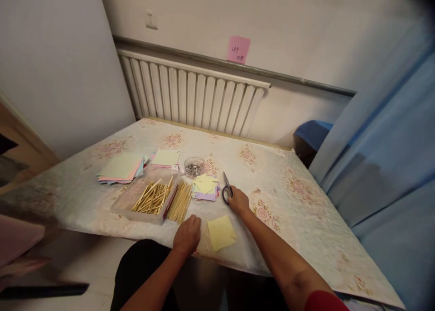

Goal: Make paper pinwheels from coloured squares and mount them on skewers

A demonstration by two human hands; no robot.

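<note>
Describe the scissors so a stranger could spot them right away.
On the flowered tablecloth, find the right hand. The scissors are against it, blades aimed toward the radiator. Unlike the small paper pile to their left, they have a dark loop handle.

The nearest paper (221, 232) is yellow, the tablecloth (272, 179) pink-flowered.

This is looking like a room in a home: a flowered cloth (272, 168) is covering the bench (217, 133), a radiator (192, 93) is standing against the plain wall (288, 43), and a blue curtain (390, 166) is hanging at the right. Sticks (152, 197), paper (220, 233) and scissors (227, 181) are giving it a craft-corner air.
</note>
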